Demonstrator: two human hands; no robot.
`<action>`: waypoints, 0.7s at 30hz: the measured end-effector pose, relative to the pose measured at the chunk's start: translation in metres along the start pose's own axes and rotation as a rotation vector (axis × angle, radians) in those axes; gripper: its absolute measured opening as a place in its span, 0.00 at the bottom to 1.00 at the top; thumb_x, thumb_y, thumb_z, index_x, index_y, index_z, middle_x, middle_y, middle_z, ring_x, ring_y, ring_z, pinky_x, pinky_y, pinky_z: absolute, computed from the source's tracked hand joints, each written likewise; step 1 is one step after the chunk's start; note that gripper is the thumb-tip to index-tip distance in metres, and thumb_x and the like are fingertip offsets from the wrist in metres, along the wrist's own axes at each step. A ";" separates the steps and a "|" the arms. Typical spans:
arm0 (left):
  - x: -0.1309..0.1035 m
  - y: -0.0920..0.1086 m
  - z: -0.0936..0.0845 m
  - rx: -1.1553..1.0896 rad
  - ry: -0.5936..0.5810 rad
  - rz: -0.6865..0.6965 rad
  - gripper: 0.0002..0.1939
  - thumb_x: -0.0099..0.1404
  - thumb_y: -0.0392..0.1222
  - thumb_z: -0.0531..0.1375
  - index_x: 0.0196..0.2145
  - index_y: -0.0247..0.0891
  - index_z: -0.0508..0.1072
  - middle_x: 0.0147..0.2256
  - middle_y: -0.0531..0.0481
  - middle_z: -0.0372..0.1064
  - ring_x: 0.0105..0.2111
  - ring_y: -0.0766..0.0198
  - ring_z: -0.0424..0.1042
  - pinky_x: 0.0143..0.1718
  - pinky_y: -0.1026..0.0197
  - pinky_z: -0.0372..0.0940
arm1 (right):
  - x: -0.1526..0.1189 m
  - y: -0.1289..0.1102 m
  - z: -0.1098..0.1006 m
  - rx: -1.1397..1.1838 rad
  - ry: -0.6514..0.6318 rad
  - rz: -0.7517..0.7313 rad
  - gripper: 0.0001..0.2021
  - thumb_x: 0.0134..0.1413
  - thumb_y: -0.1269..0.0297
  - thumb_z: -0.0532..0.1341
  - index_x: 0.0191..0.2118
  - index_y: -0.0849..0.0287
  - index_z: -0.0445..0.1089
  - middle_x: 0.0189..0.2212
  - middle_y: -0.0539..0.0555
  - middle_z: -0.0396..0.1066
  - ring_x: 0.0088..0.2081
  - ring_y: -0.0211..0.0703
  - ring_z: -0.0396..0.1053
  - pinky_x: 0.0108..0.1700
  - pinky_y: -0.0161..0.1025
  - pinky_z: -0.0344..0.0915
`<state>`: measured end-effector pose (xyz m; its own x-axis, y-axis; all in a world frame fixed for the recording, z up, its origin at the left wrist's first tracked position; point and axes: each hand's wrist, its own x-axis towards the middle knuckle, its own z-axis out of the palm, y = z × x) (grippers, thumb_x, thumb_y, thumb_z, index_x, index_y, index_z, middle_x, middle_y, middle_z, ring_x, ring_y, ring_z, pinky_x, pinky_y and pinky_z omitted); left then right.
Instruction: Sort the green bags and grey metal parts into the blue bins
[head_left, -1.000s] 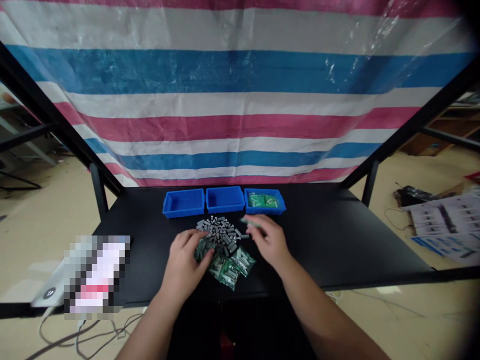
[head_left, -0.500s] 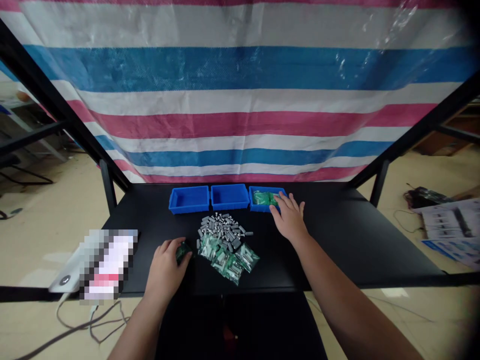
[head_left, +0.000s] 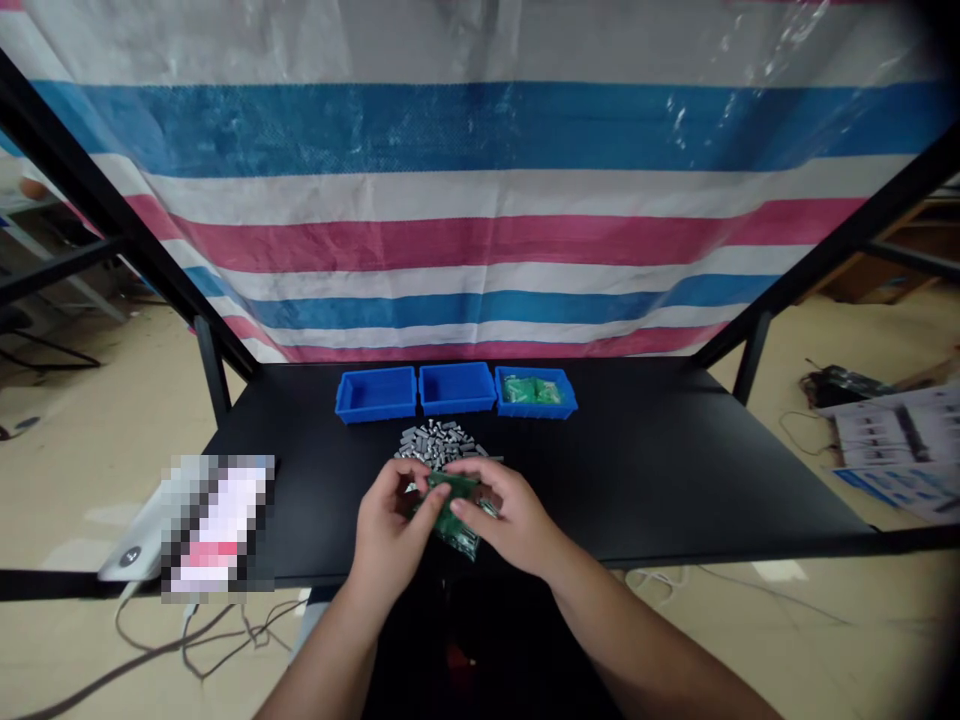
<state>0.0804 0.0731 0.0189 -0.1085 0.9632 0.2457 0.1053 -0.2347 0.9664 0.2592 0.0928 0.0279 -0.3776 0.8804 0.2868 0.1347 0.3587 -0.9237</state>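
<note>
A small green plastic bag [head_left: 453,486] is between my two hands near the front of the black table. My left hand [head_left: 391,515] pinches its left side with thumb and fingers. On the other side, my right hand [head_left: 513,508] grips the bag in the same way. Below and behind the hands lie filled green bags [head_left: 459,537], partly covered by my fingers. A heap of small grey and silvery metal pieces [head_left: 437,440] lies just beyond my fingertips.
Three blue trays stand in a row at the back: a left tray [head_left: 375,413], a middle tray [head_left: 457,407] and a right tray [head_left: 536,411] with green bags inside. A silver device [head_left: 135,545] with cables and a blurred-out screen sits at the left edge.
My right hand has come back from the right tray to the middle. My left hand has moved right with the green bag, and both hands now hold it.
</note>
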 end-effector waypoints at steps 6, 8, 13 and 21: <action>0.003 -0.015 -0.016 0.229 -0.004 0.110 0.06 0.69 0.43 0.63 0.41 0.41 0.70 0.37 0.50 0.70 0.39 0.62 0.73 0.43 0.59 0.70 | 0.013 0.021 -0.048 -0.224 0.285 -0.059 0.04 0.64 0.63 0.62 0.40 0.54 0.73 0.38 0.54 0.76 0.38 0.44 0.75 0.40 0.40 0.72; 0.003 -0.022 -0.030 0.478 -0.029 0.188 0.08 0.67 0.43 0.64 0.43 0.42 0.72 0.41 0.48 0.72 0.43 0.58 0.73 0.48 0.55 0.69 | 0.020 0.030 -0.082 -0.390 0.486 -0.129 0.03 0.64 0.64 0.61 0.41 0.54 0.73 0.39 0.54 0.77 0.41 0.46 0.76 0.45 0.43 0.72; -0.002 -0.040 -0.046 0.735 -0.156 0.228 0.15 0.67 0.44 0.62 0.52 0.45 0.73 0.52 0.45 0.71 0.54 0.51 0.70 0.57 0.47 0.66 | 0.043 0.064 -0.147 -0.757 0.686 -0.258 0.06 0.63 0.65 0.60 0.41 0.55 0.74 0.45 0.59 0.76 0.50 0.52 0.74 0.57 0.50 0.69; -0.008 -0.058 -0.046 0.759 -0.140 0.198 0.13 0.68 0.43 0.60 0.51 0.44 0.71 0.50 0.45 0.72 0.53 0.50 0.70 0.56 0.46 0.66 | 0.054 0.105 -0.157 -1.000 0.362 -0.121 0.07 0.63 0.66 0.57 0.38 0.55 0.74 0.36 0.54 0.78 0.39 0.49 0.76 0.52 0.50 0.65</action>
<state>0.0300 0.0730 -0.0352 0.1025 0.9321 0.3474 0.7598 -0.2988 0.5774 0.3966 0.2271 -0.0139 -0.1665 0.8029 0.5724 0.8663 0.3964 -0.3040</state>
